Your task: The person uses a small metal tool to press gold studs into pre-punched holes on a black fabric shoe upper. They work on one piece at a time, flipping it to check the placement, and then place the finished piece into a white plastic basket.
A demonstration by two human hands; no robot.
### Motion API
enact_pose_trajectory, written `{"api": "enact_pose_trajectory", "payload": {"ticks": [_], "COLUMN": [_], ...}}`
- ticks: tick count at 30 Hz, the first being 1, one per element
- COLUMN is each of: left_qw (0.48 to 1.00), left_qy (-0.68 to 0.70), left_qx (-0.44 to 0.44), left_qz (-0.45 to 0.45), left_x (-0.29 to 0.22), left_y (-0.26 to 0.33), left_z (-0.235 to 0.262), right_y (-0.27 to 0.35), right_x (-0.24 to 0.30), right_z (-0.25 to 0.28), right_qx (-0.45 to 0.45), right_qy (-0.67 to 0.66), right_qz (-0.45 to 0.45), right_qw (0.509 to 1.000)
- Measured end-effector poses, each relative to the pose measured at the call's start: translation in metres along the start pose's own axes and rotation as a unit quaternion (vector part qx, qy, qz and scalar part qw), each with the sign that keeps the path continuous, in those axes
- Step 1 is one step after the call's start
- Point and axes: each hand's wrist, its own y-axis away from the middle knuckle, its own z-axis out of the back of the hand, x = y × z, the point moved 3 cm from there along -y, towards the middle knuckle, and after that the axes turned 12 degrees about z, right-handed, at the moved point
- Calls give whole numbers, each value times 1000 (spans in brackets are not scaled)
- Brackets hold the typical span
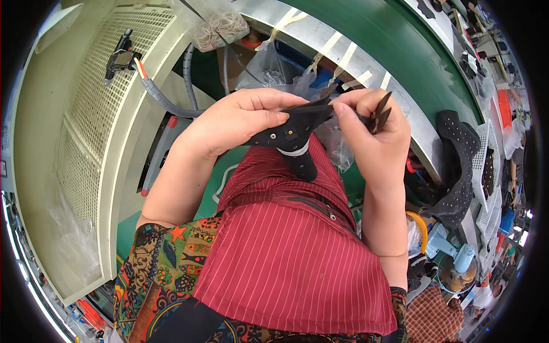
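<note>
Above my lap, a black fabric piece point(297, 123) with small round metal snaps is stretched between both hands. My left hand point(240, 117) is closed on its left side, the thumb lying on top and the fingers behind. From its lower edge hangs a narrow dotted black end point(303, 166), crossed by a whitish band point(294, 152). My right hand point(372, 123) pinches the upper right corner between thumb and forefinger. Tucked in that same hand are dark thread snips point(382, 114), their two pointed blades sticking out past the fingers. The right hand's lower fingers are curled, partly hiding the snips.
A metal-edged table point(366, 80) with a green top runs beyond my hands, clear plastic bags point(269, 68) taped along it. On the right lie black dotted strips point(457, 166) and white baskets point(486, 171). At left stands a cream mesh-panelled cabinet point(108, 108). A blue fan point(452, 248) is lower right.
</note>
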Motion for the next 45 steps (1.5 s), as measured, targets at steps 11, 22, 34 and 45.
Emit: {"api": "enact_pose_trajectory", "payload": {"ticks": [11, 22, 34, 45], "left_qw": [1000, 998, 998, 975], "left_qy": [-8, -50, -12, -211], "left_qx": [18, 30, 55, -14], "left_qz": [-6, -25, 17, -71], "left_x": [6, 3, 2, -7], "left_y": [-1, 4, 10, 8], "left_z": [6, 4, 5, 6], "right_y": [2, 1, 0, 2], "right_x": [-13, -21, -25, -17], "right_z": [-1, 0, -1, -2], "right_qx": [-31, -35, -22, -9], "right_qy": [-5, 33, -47, -10], "right_qz": [-27, 23, -61, -41], "right_qw": [999, 999, 997, 999]}}
